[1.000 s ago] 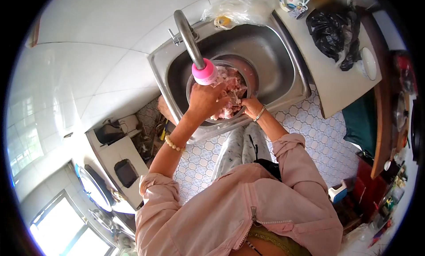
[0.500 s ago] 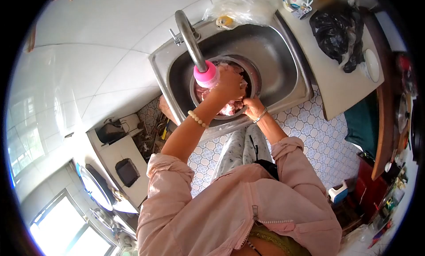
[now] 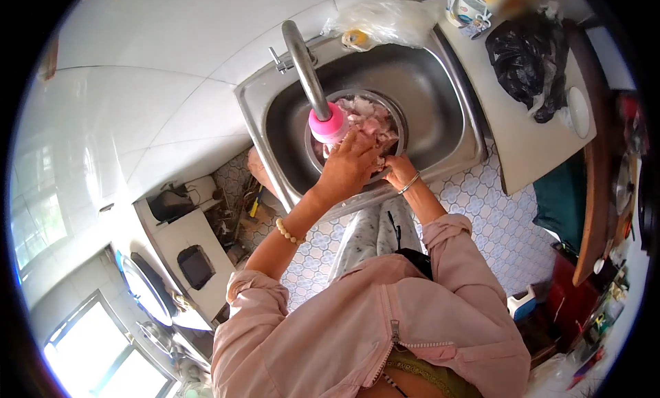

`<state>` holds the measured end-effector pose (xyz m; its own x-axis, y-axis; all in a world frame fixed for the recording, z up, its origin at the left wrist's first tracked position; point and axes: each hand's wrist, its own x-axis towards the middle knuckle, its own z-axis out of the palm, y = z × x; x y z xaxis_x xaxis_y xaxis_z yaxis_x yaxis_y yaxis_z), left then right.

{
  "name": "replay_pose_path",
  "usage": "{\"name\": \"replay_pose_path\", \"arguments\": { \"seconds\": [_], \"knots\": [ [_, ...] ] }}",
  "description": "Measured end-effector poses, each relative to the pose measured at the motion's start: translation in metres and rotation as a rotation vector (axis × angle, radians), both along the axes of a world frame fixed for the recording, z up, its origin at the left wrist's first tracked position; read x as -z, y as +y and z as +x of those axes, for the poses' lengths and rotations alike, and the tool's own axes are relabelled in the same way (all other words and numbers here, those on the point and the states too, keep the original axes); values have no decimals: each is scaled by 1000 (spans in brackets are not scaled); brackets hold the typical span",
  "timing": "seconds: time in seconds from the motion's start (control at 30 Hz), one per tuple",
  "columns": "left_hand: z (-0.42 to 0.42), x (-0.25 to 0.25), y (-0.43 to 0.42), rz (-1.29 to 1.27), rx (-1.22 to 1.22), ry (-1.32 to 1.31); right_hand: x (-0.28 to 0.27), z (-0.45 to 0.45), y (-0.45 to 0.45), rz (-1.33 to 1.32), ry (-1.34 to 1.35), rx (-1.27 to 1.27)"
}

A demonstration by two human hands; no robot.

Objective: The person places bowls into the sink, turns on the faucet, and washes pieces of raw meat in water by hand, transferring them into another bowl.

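In the head view, a round metal bowl (image 3: 401,117) holding raw meat pieces (image 3: 373,117) sits in the steel sink (image 3: 440,102). My left hand (image 3: 352,163), with a beaded bracelet at the wrist, lies over the near-left part of the meat, its fingers stretched out. At the bowl's near-right edge, my right hand (image 3: 401,172) grips the rim; its fingertips are partly hidden. The curved faucet (image 3: 302,61) ends in a pink nozzle (image 3: 327,119) over the bowl's left side, just beyond my left hand. I cannot tell whether water is running.
A clear plastic bag (image 3: 392,23) lies behind the sink. On the right counter (image 3: 512,150) are a black plastic bag (image 3: 526,64), a white dish (image 3: 578,112) and a patterned cup (image 3: 469,9). Patterned floor tiles (image 3: 474,198) show below the sink.
My left hand has drawn back toward me from the middle of the bowl, uncovering more meat. My right hand stays at the rim. The view has shifted slightly.
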<state>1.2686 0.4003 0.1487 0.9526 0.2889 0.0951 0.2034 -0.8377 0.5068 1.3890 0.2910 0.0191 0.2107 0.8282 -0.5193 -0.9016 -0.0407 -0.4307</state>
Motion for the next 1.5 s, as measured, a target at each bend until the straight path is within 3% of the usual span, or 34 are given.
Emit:
{"name": "replay_pose_path", "arguments": {
  "seconds": [0.07, 0.13, 0.2, 0.33, 0.47, 0.5, 0.57, 0.67, 0.77, 0.8, 0.87, 0.9, 0.97, 1.0, 1.07, 1.1, 1.17, 1.2, 1.23, 1.3, 1.4, 1.43, 1.5],
  "knots": [
    [-7, -8, 3, -23, -45, -18, -8, 0, 1, -18, -21, -29],
    [-22, -17, 15, -272, -155, -156, 2, 1, -1, -11, 7, -23],
    [-40, -10, 30, -262, -318, -151, -3, 0, -2, 0, 42, -25],
    [-43, 45, 95, -525, -596, -498, -13, -1, 0, -72, -29, 34],
    [-8, 8, 157, -831, -950, -470, -6, 0, -4, -115, -101, 61],
    [0, 16, 171, -841, -952, -468, -4, 1, -6, -119, -108, 44],
    [13, 31, 204, -1152, -917, -697, 1, 3, -5, -99, -123, 19],
    [22, 39, 224, -1338, -787, -701, -15, -1, 1, -44, -145, 37],
    [25, 32, 221, -1343, -848, -721, -31, 0, -1, -145, -175, 37],
    [25, 31, 216, -1344, -847, -720, -28, -1, -2, -99, -317, 4],
    [21, 30, 205, -1075, -826, -673, -28, -2, -2, -52, -458, -28],
    [20, 29, 200, -986, -819, -657, -32, -1, -1, -78, -289, 12],
    [17, 27, 191, -1198, -881, -707, -34, 0, -1, -105, -120, 47],
    [14, 25, 183, -1198, -884, -711, -30, 1, -3, -105, -182, 10],
    [5, 21, 160, -772, -890, -764, -23, 3, -4, -100, -246, -33],
    [-2, 16, 143, -712, -897, -715, -23, 1, -4, -55, -379, -24],
    [-10, 43, 113, -713, -657, -775, -33, 2, 1, -118, -136, 54],
    [-12, 46, 93, -648, -570, -672, -29, 4, 0, -119, -137, 47],
    [-14, 41, 80, -471, -473, -394, -22, 7, -3, -124, -108, -4],
    [-6, 47, 57, -591, -462, -253, -13, 12, -8, -130, -79, -60],
    [8, 31, 36, -500, -429, -220, -18, 16, -14, -198, -109, -114],
    [12, 49, 38, -560, -358, -97, -23, 15, -19, -197, -147, -54],
    [19, 37, 34, -662, -359, -32, -39, 16, -24, -198, -191, -1]
  ]
}}
